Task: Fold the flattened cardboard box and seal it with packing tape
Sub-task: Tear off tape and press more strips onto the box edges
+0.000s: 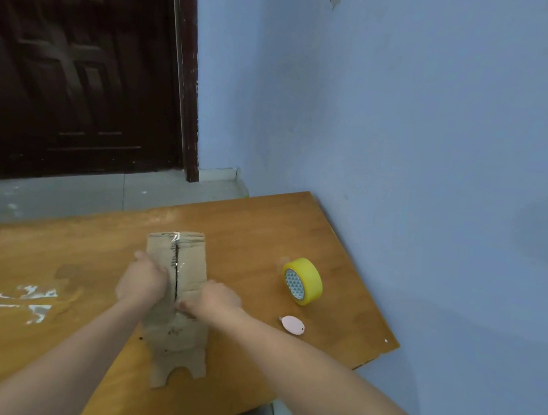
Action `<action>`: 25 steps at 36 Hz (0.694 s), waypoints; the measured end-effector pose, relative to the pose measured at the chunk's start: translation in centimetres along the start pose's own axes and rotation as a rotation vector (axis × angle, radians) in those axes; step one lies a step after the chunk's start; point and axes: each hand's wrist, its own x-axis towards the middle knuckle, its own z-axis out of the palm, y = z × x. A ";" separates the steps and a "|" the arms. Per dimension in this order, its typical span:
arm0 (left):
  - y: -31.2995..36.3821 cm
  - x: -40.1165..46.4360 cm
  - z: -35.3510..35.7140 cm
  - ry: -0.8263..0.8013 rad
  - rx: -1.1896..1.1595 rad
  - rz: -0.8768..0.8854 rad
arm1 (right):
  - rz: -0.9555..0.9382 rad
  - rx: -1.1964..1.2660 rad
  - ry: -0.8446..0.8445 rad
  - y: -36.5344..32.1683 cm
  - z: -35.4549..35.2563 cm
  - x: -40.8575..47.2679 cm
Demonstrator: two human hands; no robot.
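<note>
- The box (174,293) lay on the table (49,283), roughly mid-table and in front of me, between my two forearms.
- Its long axis ran away from me, near end toward my body, far end toward the door (74,55), leaning slightly to the left as it went away.
- The near end showed a tab with an arched notch cut in its edge; the far end was a straight, slightly ragged edge.
- A dark seam ran lengthwise along the middle of the far half, with clear tape shining over its far part.
- My left hand (141,282) was curled on the left side of the seam, fingers bent over the cardboard; it looked clenched on the left flap, though the fingertips were hidden.
- My right hand (216,300) rested on the right side of the seam, knuckles up, fingers (184,306) reaching toward the slit; I could not tell if it gripped or only pressed.
- The two hands sat close together, the seam between them.
- The tape (302,280), a yellow roll, stood on edge to the right of the box, apart from it, its core facing left and toward me.
- A small pink cutter (291,325) lay flat nearer to me than the tape, close to my right forearm.
</note>
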 end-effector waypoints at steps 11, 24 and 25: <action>2.6 -1.4 2.1 -0.177 0.410 0.223 | -0.045 0.241 -0.166 0.2 3.2 -1.3; 2.7 -0.3 0.6 -0.170 0.655 0.523 | -0.119 0.174 0.196 7.5 -5.4 1.9; 2.8 -0.2 0.5 -0.192 0.666 0.546 | -0.094 0.183 0.250 8.5 -6.5 2.5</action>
